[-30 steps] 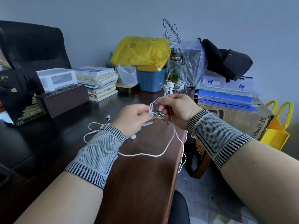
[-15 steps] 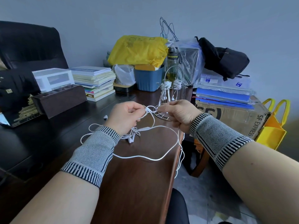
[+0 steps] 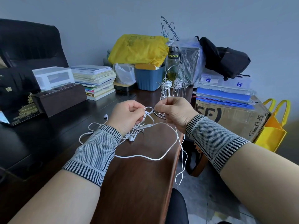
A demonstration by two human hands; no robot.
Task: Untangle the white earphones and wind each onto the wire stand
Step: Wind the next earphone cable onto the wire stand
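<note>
both hands have lowered and drawn apart. left hand (image 3: 127, 116) and right hand (image 3: 174, 110) each pinch the white earphone cable (image 3: 149, 157), the knot (image 3: 148, 110) between them. untangling unfinished; wire stand (image 3: 174, 88) just beyond holds two wound sets.

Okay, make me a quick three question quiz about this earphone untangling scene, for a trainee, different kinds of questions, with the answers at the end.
1. True or false: the wire stand already carries wound white cable.
2. Which hand pinches the white earphones near the knot?
A. only the left hand
B. only the right hand
C. both hands
3. Fill in: a loop of cable hangs over the desk's ____ edge, on the person's own side.

Key
1. True: two white bundles sit on its arms.
2. C: each hand's grip is on the cable, with the knot between them.
3. Right.
</note>
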